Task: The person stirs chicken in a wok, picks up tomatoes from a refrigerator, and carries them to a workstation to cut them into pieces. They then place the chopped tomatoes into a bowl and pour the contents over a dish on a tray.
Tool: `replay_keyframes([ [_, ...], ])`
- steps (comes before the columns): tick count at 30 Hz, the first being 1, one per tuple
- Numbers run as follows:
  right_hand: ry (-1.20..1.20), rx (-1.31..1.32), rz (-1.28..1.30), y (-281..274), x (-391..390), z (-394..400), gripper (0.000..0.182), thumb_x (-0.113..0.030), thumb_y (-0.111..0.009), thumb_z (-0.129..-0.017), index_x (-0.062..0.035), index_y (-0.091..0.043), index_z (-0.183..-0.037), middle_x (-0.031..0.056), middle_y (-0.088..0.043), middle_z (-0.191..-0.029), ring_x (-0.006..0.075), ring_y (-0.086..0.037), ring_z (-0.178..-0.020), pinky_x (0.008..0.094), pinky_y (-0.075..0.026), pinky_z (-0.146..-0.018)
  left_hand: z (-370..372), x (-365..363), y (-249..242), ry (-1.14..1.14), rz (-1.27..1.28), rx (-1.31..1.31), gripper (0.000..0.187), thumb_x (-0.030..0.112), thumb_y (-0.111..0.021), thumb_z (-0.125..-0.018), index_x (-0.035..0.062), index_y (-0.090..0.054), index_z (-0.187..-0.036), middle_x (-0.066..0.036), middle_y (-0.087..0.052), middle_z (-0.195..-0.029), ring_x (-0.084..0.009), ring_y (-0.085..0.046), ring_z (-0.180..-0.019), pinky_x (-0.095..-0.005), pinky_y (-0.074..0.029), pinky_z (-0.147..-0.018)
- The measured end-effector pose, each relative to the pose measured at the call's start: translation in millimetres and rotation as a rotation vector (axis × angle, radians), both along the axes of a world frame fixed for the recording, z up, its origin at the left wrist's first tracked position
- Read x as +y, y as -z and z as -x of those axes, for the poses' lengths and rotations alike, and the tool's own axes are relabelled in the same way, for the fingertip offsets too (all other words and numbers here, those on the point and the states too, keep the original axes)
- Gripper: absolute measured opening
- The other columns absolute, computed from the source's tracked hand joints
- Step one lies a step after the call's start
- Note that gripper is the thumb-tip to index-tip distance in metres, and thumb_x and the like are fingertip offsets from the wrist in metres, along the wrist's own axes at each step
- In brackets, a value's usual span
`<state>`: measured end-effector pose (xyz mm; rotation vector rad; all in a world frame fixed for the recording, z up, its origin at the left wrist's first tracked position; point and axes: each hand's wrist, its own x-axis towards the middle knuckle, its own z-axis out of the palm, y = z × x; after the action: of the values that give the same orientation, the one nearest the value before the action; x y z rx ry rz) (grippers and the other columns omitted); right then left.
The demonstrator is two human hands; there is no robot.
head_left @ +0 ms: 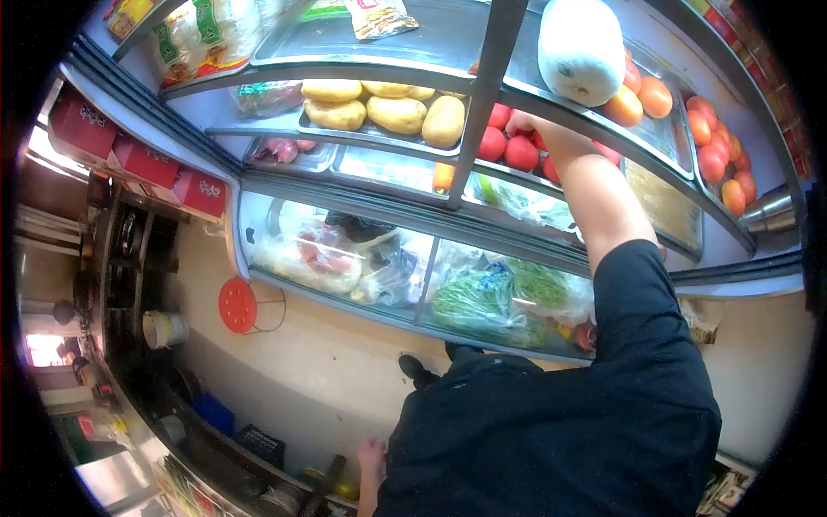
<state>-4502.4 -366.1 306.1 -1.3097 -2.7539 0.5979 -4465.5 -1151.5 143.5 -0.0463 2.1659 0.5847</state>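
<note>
My right hand (523, 122) reaches into a shelf of the display fridge, its fingers bent down among round red tomatoes (521, 153). The shelf's front bar crosses close by, and what the fingers close on is hidden. Potatoes (396, 114) fill a metal tray left of the divider. Above my forearm, a large pale winter melon (581, 52) lies beside orange-red tomatoes (656, 97). Down by my side hangs my left hand (372, 457), small in view, its fingers loosely apart and nothing in them.
Bagged greens (495, 306) and other bagged produce (327, 258) lie in the fridge's bottom section. A red stool (237, 305) stands on the floor at left, near red boxes (146, 164). A metal container (769, 209) sits at the far right.
</note>
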Motion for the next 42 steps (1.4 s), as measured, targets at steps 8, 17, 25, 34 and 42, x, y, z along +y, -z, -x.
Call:
replay_keyframes([
  [8, -0.031, -0.020, -0.004, 2.1, 4.2, 15.8, 0.060, -0.044, -0.070, -0.079, -0.0013, -0.059, -0.119, 0.0224, -0.059, -0.124, 0.0338, -0.056, -0.117, 0.0386, -0.044, -0.097, 28.0, -12.4, -2.6, 0.665, 0.211, 0.072, 0.035, 0.021, -0.064, -0.085, -0.0018, -0.062, -0.112, -0.021, -0.067, -0.105, -0.0361, -0.064, -0.101, -0.0432, -0.049, -0.087],
  [17, -0.016, -0.069, -0.036, -37.0, 6.2, -30.2, 0.060, -0.043, -0.071, -0.078, -0.0019, -0.059, -0.120, 0.0216, -0.059, -0.125, 0.0338, -0.055, -0.118, 0.0381, -0.043, -0.098, 53.2, -44.9, 84.7, -0.174, 0.024, -0.093, 0.043, 0.022, -0.067, -0.083, 0.0016, -0.062, -0.120, -0.019, -0.067, -0.110, -0.0283, -0.064, -0.104, -0.0402, -0.050, -0.087],
  [25, 0.006, -0.189, -0.095, -65.7, -24.1, -62.1, 0.061, -0.043, -0.072, -0.077, -0.0025, -0.059, -0.121, 0.0209, -0.059, -0.126, 0.0338, -0.054, -0.119, 0.0377, -0.042, -0.100, 54.2, 14.0, 25.8, 0.112, 0.127, -0.015, 0.040, 0.020, -0.065, -0.084, 0.0030, -0.063, -0.120, -0.016, -0.069, -0.104, -0.0272, -0.066, -0.092, -0.0371, -0.052, -0.082],
  [34, -0.047, -0.272, -0.144, -44.2, -44.4, -74.3, 0.062, -0.040, -0.075, -0.074, -0.0028, -0.059, -0.121, 0.0206, -0.059, -0.125, 0.0333, -0.054, -0.119, 0.0366, -0.041, -0.101, 56.3, 1.2, 30.6, 0.075, 0.156, -0.026, 0.042, 0.023, -0.065, -0.084, -0.0008, -0.062, -0.118, -0.017, -0.069, -0.100, -0.0269, -0.067, -0.087, -0.0373, -0.052, -0.079],
  [42, 0.229, 0.231, 0.078, -48.9, -41.2, -97.4, 0.061, -0.025, -0.074, -0.076, -0.0059, -0.053, -0.130, 0.0198, -0.060, -0.123, 0.0322, -0.057, -0.112, 0.0362, -0.043, -0.099, 59.5, 40.1, 14.2, 0.071, 0.174, -0.100, 0.040, 0.018, -0.065, -0.085, -0.0010, -0.062, -0.120, -0.019, -0.068, -0.103, -0.0241, -0.067, -0.092, -0.0349, -0.053, -0.078],
])
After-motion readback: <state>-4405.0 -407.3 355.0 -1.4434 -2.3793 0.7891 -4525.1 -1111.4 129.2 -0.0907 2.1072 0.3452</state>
